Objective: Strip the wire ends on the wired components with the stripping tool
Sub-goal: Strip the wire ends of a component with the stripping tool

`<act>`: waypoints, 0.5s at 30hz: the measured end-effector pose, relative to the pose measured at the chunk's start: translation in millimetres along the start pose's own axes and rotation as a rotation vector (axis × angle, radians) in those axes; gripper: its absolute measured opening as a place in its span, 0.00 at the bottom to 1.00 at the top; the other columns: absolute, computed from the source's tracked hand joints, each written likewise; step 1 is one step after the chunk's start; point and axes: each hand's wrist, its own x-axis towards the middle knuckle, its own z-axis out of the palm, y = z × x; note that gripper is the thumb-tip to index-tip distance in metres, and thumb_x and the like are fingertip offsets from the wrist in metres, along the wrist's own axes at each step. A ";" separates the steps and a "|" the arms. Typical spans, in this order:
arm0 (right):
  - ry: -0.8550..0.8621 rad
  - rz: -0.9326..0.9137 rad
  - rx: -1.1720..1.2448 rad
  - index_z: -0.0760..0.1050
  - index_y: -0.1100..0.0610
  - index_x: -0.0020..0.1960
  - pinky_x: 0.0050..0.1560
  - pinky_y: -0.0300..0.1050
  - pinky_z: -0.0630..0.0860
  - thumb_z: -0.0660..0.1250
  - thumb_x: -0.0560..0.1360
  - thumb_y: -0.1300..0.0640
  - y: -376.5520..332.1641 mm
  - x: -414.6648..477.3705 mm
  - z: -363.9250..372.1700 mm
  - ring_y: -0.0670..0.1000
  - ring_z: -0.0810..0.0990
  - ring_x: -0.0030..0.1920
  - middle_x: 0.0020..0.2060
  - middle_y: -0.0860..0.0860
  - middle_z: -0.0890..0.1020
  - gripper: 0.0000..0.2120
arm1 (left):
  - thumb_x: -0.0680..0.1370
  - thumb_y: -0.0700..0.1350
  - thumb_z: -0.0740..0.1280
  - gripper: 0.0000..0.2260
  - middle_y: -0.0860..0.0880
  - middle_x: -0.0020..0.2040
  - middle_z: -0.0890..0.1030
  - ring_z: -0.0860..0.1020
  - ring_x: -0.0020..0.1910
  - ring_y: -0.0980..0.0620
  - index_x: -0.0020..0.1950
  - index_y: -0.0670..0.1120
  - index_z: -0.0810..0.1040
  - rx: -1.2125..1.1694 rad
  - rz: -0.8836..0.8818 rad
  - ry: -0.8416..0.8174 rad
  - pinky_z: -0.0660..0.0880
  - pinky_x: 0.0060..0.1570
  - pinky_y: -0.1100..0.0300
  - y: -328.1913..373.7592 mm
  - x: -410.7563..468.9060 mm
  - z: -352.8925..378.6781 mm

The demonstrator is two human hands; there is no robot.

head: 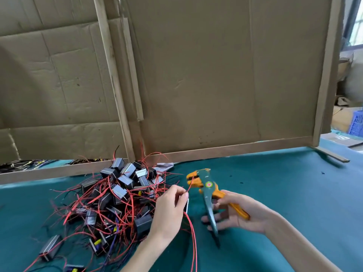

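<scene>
Left hand [169, 211] with red wire [190, 184] pinched, right hand [245, 213] tight around stripping tool [208, 185].

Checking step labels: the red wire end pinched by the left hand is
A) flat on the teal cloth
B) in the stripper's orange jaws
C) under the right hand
B: the thin red wire runs from the left hand into the orange head of the green-and-orange stripping tool.

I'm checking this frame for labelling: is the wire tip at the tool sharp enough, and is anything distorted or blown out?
Head view: red wire at the stripping tool is soft but traceable; left hand and right hand slightly blurred; wide-angle lens bows the cardboard panel; window top right is overexposed.
</scene>
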 end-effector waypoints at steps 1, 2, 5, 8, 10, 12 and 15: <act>-0.035 -0.032 0.074 0.71 0.62 0.58 0.52 0.68 0.78 0.58 0.75 0.70 3.0 -2.4 2.1 0.73 0.79 0.54 0.52 0.68 0.78 0.14 | 0.79 0.44 0.65 0.07 0.52 0.35 0.79 0.76 0.36 0.54 0.41 0.51 0.76 -0.074 0.011 0.008 0.73 0.40 0.61 0.5 -7.3 -6.9; -0.058 -0.064 0.117 0.69 0.61 0.63 0.54 0.70 0.77 0.57 0.74 0.70 4.7 -4.3 5.1 0.75 0.76 0.58 0.57 0.71 0.77 0.18 | 0.79 0.45 0.65 0.07 0.53 0.37 0.80 0.76 0.36 0.55 0.41 0.52 0.77 -0.133 0.019 0.014 0.72 0.41 0.62 2.2 -13.7 -13.4; -0.093 -0.154 0.175 0.62 0.62 0.70 0.52 0.65 0.79 0.55 0.73 0.72 9.8 -8.8 10.7 0.73 0.76 0.60 0.61 0.75 0.74 0.26 | 0.79 0.44 0.64 0.06 0.55 0.41 0.83 0.79 0.40 0.56 0.45 0.52 0.79 -0.256 0.009 0.031 0.72 0.46 0.64 3.5 -23.3 -24.9; -0.045 -0.182 0.200 0.66 0.65 0.67 0.49 0.65 0.80 0.59 0.69 0.73 13.4 -16.5 11.2 0.73 0.78 0.56 0.58 0.76 0.75 0.26 | 0.79 0.39 0.63 0.07 0.52 0.43 0.85 0.81 0.46 0.58 0.51 0.49 0.79 -0.375 -0.051 0.059 0.71 0.48 0.72 1.2 -25.3 -27.7; -0.012 -0.169 0.192 0.69 0.64 0.64 0.49 0.67 0.79 0.63 0.64 0.75 17.0 -19.5 12.1 0.73 0.79 0.53 0.56 0.75 0.76 0.28 | 0.79 0.38 0.63 0.06 0.50 0.41 0.84 0.81 0.46 0.57 0.50 0.46 0.78 -0.446 -0.088 0.070 0.71 0.47 0.73 -0.9 -25.4 -28.4; 0.011 -0.165 0.173 0.70 0.61 0.64 0.52 0.71 0.77 0.65 0.63 0.75 22.1 -18.6 14.9 0.72 0.80 0.50 0.54 0.75 0.77 0.31 | 0.79 0.39 0.64 0.03 0.46 0.39 0.84 0.81 0.44 0.55 0.49 0.45 0.76 -0.501 -0.107 0.085 0.71 0.46 0.74 -3.3 -25.2 -27.9; 0.025 -0.189 0.164 0.73 0.58 0.64 0.54 0.74 0.74 0.68 0.66 0.70 29.4 -16.1 23.7 0.71 0.80 0.48 0.51 0.74 0.77 0.27 | 0.79 0.41 0.64 0.01 0.44 0.35 0.83 0.81 0.42 0.53 0.49 0.44 0.75 -0.528 -0.105 0.107 0.70 0.45 0.75 -6.2 -25.1 -26.8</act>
